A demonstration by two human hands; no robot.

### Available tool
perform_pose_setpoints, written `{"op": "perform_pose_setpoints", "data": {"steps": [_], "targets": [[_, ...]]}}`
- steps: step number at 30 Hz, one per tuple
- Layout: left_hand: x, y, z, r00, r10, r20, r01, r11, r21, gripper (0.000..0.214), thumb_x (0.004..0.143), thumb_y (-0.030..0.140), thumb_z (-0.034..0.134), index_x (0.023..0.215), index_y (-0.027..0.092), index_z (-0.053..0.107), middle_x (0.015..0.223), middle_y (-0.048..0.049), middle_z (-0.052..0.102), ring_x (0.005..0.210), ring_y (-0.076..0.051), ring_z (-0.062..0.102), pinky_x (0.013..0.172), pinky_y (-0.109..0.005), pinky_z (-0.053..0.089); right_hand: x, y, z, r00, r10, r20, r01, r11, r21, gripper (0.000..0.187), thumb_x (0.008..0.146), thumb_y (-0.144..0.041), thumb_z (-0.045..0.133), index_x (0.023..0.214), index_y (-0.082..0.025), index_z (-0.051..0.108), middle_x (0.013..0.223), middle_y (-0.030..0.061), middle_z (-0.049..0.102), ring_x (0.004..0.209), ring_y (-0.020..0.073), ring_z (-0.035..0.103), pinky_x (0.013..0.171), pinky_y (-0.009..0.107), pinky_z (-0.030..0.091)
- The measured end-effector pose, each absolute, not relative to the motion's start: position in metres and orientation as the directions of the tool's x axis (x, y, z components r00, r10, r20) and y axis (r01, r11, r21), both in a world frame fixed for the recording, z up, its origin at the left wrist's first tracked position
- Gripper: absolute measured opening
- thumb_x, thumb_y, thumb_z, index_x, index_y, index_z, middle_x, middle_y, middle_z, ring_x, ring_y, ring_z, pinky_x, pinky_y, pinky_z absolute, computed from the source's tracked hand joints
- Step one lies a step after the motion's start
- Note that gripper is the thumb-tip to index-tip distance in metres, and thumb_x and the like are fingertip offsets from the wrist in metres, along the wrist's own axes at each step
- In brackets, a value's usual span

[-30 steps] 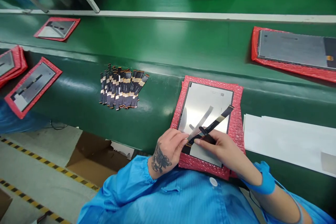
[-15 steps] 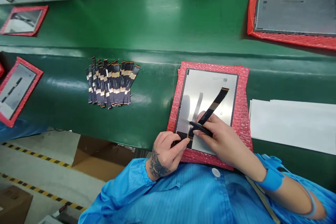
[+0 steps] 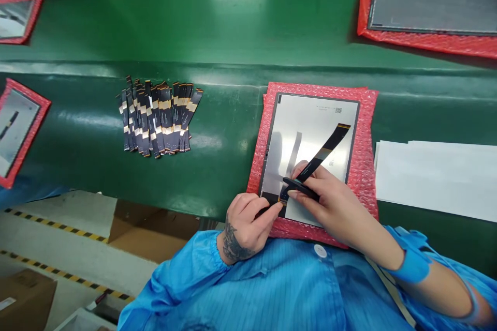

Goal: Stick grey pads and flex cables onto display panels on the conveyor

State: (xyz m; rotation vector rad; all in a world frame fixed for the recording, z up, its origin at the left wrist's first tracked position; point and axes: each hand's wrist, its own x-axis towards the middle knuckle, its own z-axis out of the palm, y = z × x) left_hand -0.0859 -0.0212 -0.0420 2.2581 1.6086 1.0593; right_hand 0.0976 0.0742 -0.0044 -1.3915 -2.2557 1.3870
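— Where's your strip [image 3: 323, 153]?
— It slants over the panel [image 3: 306, 114], low end at the dark edge near you, far end raised. Your right hand [image 3: 334, 196] is closed around the tool [image 3: 300, 186]; whether it grips the strip too, I can't tell. Your left hand [image 3: 248, 222] has its index fingertip at that low end, other fingers curled, any hold hidden.
— Your step?
— Lining up that end, I'd judge; next calls for a steady left fingertip.
— Your room?
— Red wrap [image 3: 363, 165] rims the panel. Left, bench [image 3: 225, 165] stretches to the pile [image 3: 161, 119]; right, paper [image 3: 435, 178] lies just beside the wrap; your smock [image 3: 279, 279] crowds the near side.
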Motion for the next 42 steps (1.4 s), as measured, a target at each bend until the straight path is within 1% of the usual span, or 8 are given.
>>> {"op": "perform_pose_setpoints", "data": {"steps": [5, 10, 16, 21, 26, 31, 36, 42], "targets": [[-0.0876, -0.0238, -0.0427, 0.160, 0.887, 0.433, 0.750, -0.394, 0.531, 0.020, 0.089, 0.011, 0.059, 0.098, 0.016, 0.075, 0.079, -0.0050, 0.066, 0.079, -0.018, 0.059, 0.071, -0.030, 0.053, 0.0951, 0.0750, -0.0029, -0.566, 0.755, -0.331, 0.648, 0.158, -0.745, 0.021, 0.094, -0.018, 0.050, 0.090, -0.017, 0.070, 0.106, 0.0130, 0.063, 0.095, 0.0267, 0.067, 0.077, 0.039, 0.059], [-0.0877, -0.0240, -0.0426, 0.158, 0.890, 0.427, 0.754, -0.388, 0.530, 0.020, 0.092, 0.014, 0.057, 0.099, 0.018, 0.075, 0.079, -0.0048, 0.066, 0.079, -0.017, 0.059, 0.072, -0.029, 0.053, 0.0972, 0.0757, -0.0055, -0.564, 0.763, -0.314, 0.631, 0.154, -0.760, 0.016, 0.092, -0.021, 0.054, 0.087, -0.024, 0.070, 0.104, 0.0102, 0.064, 0.096, 0.0274, 0.067, 0.075, 0.038, 0.059], [-0.0882, -0.0243, -0.0431, 0.165, 0.891, 0.424, 0.747, -0.394, 0.536, 0.020, 0.091, 0.012, 0.058, 0.100, 0.017, 0.075, 0.080, -0.0053, 0.066, 0.080, -0.018, 0.060, 0.073, -0.030, 0.052, 0.0962, 0.0735, -0.0073, -0.550, 0.766, -0.333, 0.646, 0.137, -0.751, 0.017, 0.092, -0.023, 0.053, 0.084, -0.024, 0.069, 0.105, 0.0107, 0.062, 0.094, 0.0284, 0.066, 0.074, 0.041, 0.060], [-0.0885, -0.0248, -0.0430, 0.162, 0.894, 0.418, 0.758, -0.384, 0.527, 0.020, 0.092, 0.014, 0.057, 0.101, 0.019, 0.074, 0.081, -0.0042, 0.066, 0.080, -0.017, 0.060, 0.075, -0.029, 0.052, 0.0947, 0.0727, -0.0057, -0.549, 0.768, -0.329, 0.645, 0.139, -0.751, 0.017, 0.091, -0.022, 0.054, 0.084, -0.024, 0.068, 0.107, 0.0099, 0.063, 0.094, 0.0275, 0.066, 0.073, 0.038, 0.060], [-0.0887, -0.0252, -0.0440, 0.175, 0.889, 0.424, 0.742, -0.402, 0.536, 0.020, 0.090, 0.012, 0.058, 0.101, 0.015, 0.074, 0.081, -0.0058, 0.066, 0.081, -0.018, 0.059, 0.075, -0.030, 0.051, 0.0939, 0.0733, -0.0052, -0.564, 0.751, -0.344, 0.661, 0.161, -0.733, 0.017, 0.092, -0.021, 0.054, 0.085, -0.022, 0.069, 0.107, 0.0113, 0.063, 0.092, 0.0280, 0.067, 0.076, 0.041, 0.060], [-0.0897, -0.0264, -0.0452, 0.181, 0.894, 0.410, 0.747, -0.396, 0.534, 0.022, 0.090, 0.012, 0.058, 0.103, 0.017, 0.075, 0.083, -0.0051, 0.065, 0.082, -0.018, 0.059, 0.075, -0.030, 0.051, 0.0946, 0.0748, -0.0042, -0.582, 0.739, -0.340, 0.651, 0.173, -0.739, 0.019, 0.092, -0.014, 0.053, 0.088, -0.019, 0.071, 0.108, 0.0116, 0.064, 0.091, 0.0264, 0.068, 0.077, 0.040, 0.060], [-0.0900, -0.0260, -0.0447, 0.191, 0.887, 0.420, 0.742, -0.411, 0.530, 0.020, 0.090, 0.012, 0.059, 0.103, 0.016, 0.074, 0.084, -0.0050, 0.064, 0.082, -0.018, 0.058, 0.075, -0.029, 0.051, 0.0938, 0.0750, -0.0039, -0.605, 0.732, -0.312, 0.631, 0.203, -0.748, 0.020, 0.093, -0.014, 0.051, 0.091, -0.018, 0.070, 0.111, 0.0126, 0.062, 0.095, 0.0266, 0.067, 0.078, 0.040, 0.059], [-0.0902, -0.0238, -0.0435, 0.207, 0.876, 0.435, 0.743, -0.430, 0.513, 0.020, 0.092, 0.013, 0.057, 0.102, 0.015, 0.074, 0.083, -0.0062, 0.064, 0.082, -0.018, 0.057, 0.075, -0.030, 0.051, 0.0916, 0.0761, -0.0027, -0.605, 0.716, -0.348, 0.656, 0.200, -0.728, 0.020, 0.092, -0.013, 0.051, 0.087, -0.017, 0.070, 0.111, 0.0132, 0.063, 0.096, 0.0269, 0.067, 0.082, 0.040, 0.059]]}}
